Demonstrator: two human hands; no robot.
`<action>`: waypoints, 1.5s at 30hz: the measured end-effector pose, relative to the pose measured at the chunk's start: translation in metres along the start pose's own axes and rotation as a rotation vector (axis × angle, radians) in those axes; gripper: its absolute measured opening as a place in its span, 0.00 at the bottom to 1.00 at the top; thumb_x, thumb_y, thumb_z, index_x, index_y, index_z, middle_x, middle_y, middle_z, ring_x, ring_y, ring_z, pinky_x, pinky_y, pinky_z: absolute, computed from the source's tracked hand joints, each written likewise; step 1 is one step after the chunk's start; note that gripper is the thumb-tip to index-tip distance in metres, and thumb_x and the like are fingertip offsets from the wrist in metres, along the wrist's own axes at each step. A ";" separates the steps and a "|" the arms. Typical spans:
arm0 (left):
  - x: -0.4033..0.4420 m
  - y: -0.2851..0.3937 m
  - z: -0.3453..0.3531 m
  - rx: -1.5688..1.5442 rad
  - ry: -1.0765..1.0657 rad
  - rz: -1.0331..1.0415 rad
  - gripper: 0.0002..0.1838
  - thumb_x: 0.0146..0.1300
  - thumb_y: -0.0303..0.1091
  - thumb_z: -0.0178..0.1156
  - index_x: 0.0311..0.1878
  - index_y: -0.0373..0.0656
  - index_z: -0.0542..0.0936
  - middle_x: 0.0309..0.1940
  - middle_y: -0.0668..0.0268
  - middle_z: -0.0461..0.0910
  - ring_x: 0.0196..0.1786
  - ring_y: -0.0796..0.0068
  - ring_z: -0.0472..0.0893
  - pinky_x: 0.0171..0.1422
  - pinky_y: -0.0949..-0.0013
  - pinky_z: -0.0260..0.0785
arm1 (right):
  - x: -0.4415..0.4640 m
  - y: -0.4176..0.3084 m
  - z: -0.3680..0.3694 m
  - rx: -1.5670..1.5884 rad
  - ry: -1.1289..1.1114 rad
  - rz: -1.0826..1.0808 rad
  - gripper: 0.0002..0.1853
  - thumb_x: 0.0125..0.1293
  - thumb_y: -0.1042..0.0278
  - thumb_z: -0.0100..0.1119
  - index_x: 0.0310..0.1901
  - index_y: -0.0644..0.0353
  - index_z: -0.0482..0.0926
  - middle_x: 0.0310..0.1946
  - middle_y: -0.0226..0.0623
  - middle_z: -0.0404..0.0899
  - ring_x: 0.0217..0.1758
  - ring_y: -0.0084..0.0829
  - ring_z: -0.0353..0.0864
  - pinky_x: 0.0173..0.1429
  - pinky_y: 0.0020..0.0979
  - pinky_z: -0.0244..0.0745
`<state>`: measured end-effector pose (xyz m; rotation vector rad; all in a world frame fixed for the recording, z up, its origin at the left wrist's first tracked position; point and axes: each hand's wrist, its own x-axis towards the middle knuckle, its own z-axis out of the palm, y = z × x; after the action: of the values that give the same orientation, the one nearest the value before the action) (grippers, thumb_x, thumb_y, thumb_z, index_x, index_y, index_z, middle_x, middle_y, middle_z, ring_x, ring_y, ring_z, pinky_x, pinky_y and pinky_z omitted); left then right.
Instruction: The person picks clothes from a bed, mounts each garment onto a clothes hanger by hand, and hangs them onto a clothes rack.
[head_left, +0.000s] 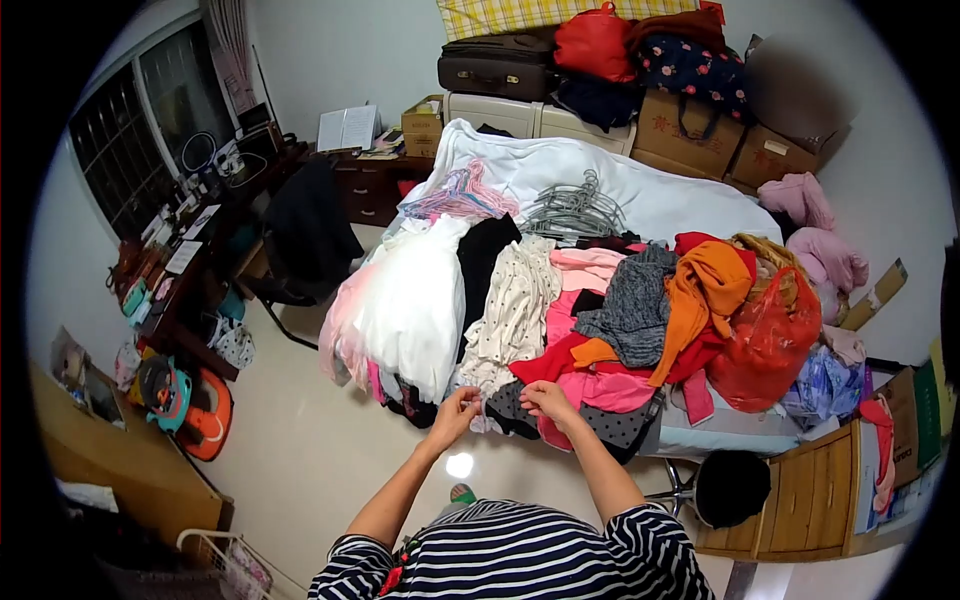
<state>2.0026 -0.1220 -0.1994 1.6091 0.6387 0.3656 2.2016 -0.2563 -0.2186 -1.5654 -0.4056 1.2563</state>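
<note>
My left hand (455,415) is in front of the bed's near edge, its fingers bent together by the lower hem of a cream dotted garment (515,305). A short way to the right, my right hand (548,402) has its thumb and fingers drawn together over a dark grey polka-dot cloth (610,425) and a pink cloth (605,390). Whether either hand pinches any fabric is too small to make out. Left of the cream garment lie a black garment (485,270) and a white dress (415,310). To the right are a grey knit top (635,310) and an orange garment (705,290).
Pink and blue hangers (462,192) and grey hangers (573,210) lie at the back of the bed. A red plastic bag (765,345) stands at its right. A black stool (733,488), a chair (305,235) and wooden drawers (810,495) stand around.
</note>
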 end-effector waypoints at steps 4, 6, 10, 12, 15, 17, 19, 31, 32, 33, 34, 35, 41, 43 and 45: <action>0.024 0.004 -0.037 0.007 -0.020 -0.014 0.18 0.64 0.29 0.55 0.55 0.34 0.72 0.43 0.61 0.78 0.39 0.74 0.80 0.44 0.73 0.72 | 0.034 -0.009 0.027 0.018 -0.003 0.008 0.10 0.67 0.62 0.54 0.44 0.57 0.77 0.38 0.30 0.80 0.37 0.20 0.80 0.38 0.22 0.75; 0.035 0.005 -0.054 0.031 -0.027 -0.055 0.17 0.64 0.29 0.55 0.55 0.34 0.72 0.43 0.61 0.78 0.39 0.73 0.80 0.43 0.73 0.72 | 0.050 -0.013 0.038 0.016 -0.001 0.025 0.10 0.66 0.62 0.55 0.44 0.57 0.76 0.38 0.29 0.80 0.36 0.20 0.80 0.38 0.22 0.75; 0.053 0.004 -0.085 0.032 -0.041 -0.091 0.17 0.65 0.30 0.56 0.55 0.35 0.72 0.44 0.60 0.79 0.38 0.73 0.81 0.43 0.73 0.72 | 0.080 -0.020 0.050 0.015 -0.011 0.019 0.11 0.66 0.61 0.56 0.45 0.56 0.76 0.39 0.28 0.79 0.38 0.21 0.81 0.38 0.24 0.75; 0.062 -0.002 -0.094 0.035 0.003 -0.104 0.17 0.65 0.31 0.55 0.54 0.35 0.73 0.43 0.60 0.79 0.38 0.73 0.81 0.42 0.72 0.72 | 0.091 -0.024 0.052 0.005 0.045 -0.012 0.12 0.65 0.60 0.57 0.46 0.57 0.75 0.39 0.28 0.78 0.39 0.22 0.81 0.38 0.24 0.75; 0.075 -0.007 -0.103 -0.001 0.009 -0.155 0.16 0.65 0.31 0.55 0.54 0.36 0.73 0.43 0.60 0.79 0.38 0.73 0.81 0.41 0.73 0.72 | 0.107 -0.033 0.048 0.033 0.060 -0.004 0.14 0.64 0.63 0.57 0.49 0.59 0.73 0.40 0.31 0.77 0.40 0.23 0.80 0.38 0.24 0.75; 0.087 -0.008 -0.103 -0.023 0.012 -0.191 0.16 0.65 0.32 0.56 0.54 0.36 0.73 0.43 0.61 0.79 0.38 0.73 0.81 0.41 0.73 0.71 | 0.121 -0.038 0.041 0.052 0.074 -0.009 0.15 0.64 0.64 0.56 0.49 0.60 0.72 0.40 0.32 0.77 0.40 0.24 0.80 0.38 0.25 0.75; 0.102 -0.009 -0.103 -0.021 0.011 -0.190 0.16 0.65 0.32 0.56 0.54 0.36 0.73 0.43 0.61 0.78 0.38 0.73 0.81 0.41 0.73 0.71 | 0.141 -0.040 0.033 0.088 0.134 -0.021 0.18 0.62 0.65 0.56 0.52 0.61 0.69 0.42 0.34 0.75 0.40 0.25 0.80 0.39 0.26 0.76; 0.226 0.010 -0.054 -0.024 0.073 -0.197 0.15 0.64 0.29 0.55 0.53 0.37 0.73 0.41 0.63 0.77 0.37 0.75 0.80 0.41 0.73 0.72 | 0.255 -0.074 -0.049 0.039 0.251 -0.009 0.34 0.57 0.70 0.61 0.64 0.62 0.55 0.55 0.45 0.67 0.40 0.31 0.80 0.34 0.32 0.79; 0.237 0.011 -0.047 -0.018 0.073 -0.214 0.15 0.64 0.29 0.55 0.53 0.37 0.73 0.40 0.63 0.77 0.36 0.75 0.80 0.40 0.73 0.72 | 0.263 -0.076 -0.056 0.033 0.243 -0.008 0.34 0.57 0.70 0.61 0.64 0.62 0.55 0.55 0.45 0.67 0.40 0.31 0.80 0.34 0.32 0.79; 0.245 0.016 -0.039 -0.026 0.070 -0.218 0.15 0.63 0.28 0.55 0.53 0.37 0.73 0.40 0.64 0.76 0.36 0.76 0.79 0.39 0.74 0.72 | 0.271 -0.079 -0.062 0.002 0.234 -0.002 0.37 0.57 0.71 0.61 0.65 0.61 0.52 0.55 0.45 0.66 0.40 0.31 0.80 0.34 0.32 0.79; 0.254 0.011 -0.033 -0.027 0.077 -0.222 0.15 0.63 0.28 0.55 0.53 0.37 0.73 0.40 0.64 0.76 0.36 0.76 0.79 0.39 0.74 0.72 | 0.278 -0.079 -0.067 -0.027 0.226 0.006 0.39 0.57 0.71 0.61 0.67 0.61 0.50 0.56 0.46 0.66 0.40 0.31 0.80 0.34 0.32 0.79; 0.263 0.005 -0.027 -0.026 0.064 -0.197 0.16 0.63 0.27 0.55 0.54 0.37 0.72 0.40 0.64 0.76 0.35 0.76 0.79 0.38 0.74 0.71 | 0.281 -0.076 -0.072 0.030 0.248 -0.019 0.41 0.56 0.71 0.62 0.68 0.61 0.48 0.56 0.46 0.66 0.40 0.32 0.80 0.36 0.33 0.79; 0.290 -0.011 -0.008 0.024 0.076 -0.212 0.19 0.61 0.28 0.57 0.55 0.36 0.69 0.40 0.65 0.74 0.34 0.78 0.76 0.36 0.75 0.70 | 0.332 -0.039 -0.083 -0.171 0.234 -0.061 0.41 0.54 0.70 0.63 0.67 0.62 0.49 0.53 0.45 0.68 0.41 0.31 0.77 0.39 0.32 0.77; 0.296 -0.011 -0.012 0.029 0.093 -0.239 0.20 0.60 0.28 0.58 0.55 0.36 0.69 0.41 0.64 0.74 0.34 0.78 0.76 0.36 0.75 0.70 | 0.337 -0.047 -0.084 -0.345 0.192 -0.104 0.31 0.55 0.70 0.62 0.59 0.65 0.63 0.43 0.40 0.74 0.39 0.28 0.77 0.38 0.29 0.75; 0.300 -0.017 -0.016 0.040 0.114 -0.228 0.21 0.61 0.29 0.59 0.56 0.36 0.69 0.43 0.63 0.73 0.34 0.78 0.74 0.37 0.74 0.70 | 0.327 -0.069 -0.083 -0.265 0.118 -0.015 0.24 0.55 0.70 0.61 0.54 0.65 0.68 0.39 0.39 0.75 0.39 0.26 0.77 0.37 0.28 0.75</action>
<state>2.2280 0.0707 -0.2525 1.5419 0.9128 0.2783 2.4237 -0.0203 -0.3334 -1.8463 -0.5230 1.1266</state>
